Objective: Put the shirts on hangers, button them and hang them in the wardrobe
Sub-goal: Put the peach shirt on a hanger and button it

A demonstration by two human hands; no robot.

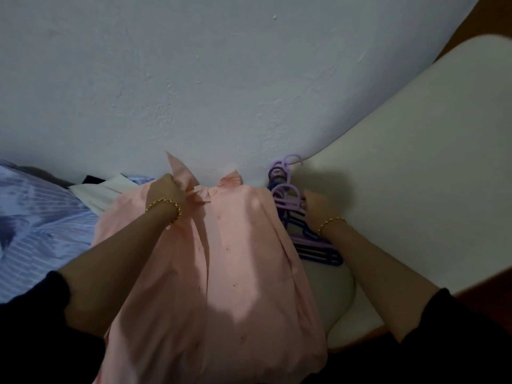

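Shirt [235, 245]: plain salmon pink all over, duller in shadow; buttons the same pink.
Hangers [311, 242]: some lilac, some dark blue.
Bracelets [164, 205]: gold, beaded.
Sleeves [41, 314]: black, plain.
Sheet [36, 217]: pale blue with fine white stripes, darker grey-blue blotches across them.
Folded clothes [94, 191]: white on top, navy behind, a strip of light blue.
Wall [194, 65]: greyish off-white, plain.
Cushion [415, 176]: cream, plain, greyer in shadow.
Wood [496, 12]: orange-brown, at the top right corner and lower right edge.

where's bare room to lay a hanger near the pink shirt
Bare: the white surface right of the hanger pile, and the striped bedding left of the pink shirt. Crowded: the shirt's right edge, where the right hand grips hangers; folded clothes beside the left hand.
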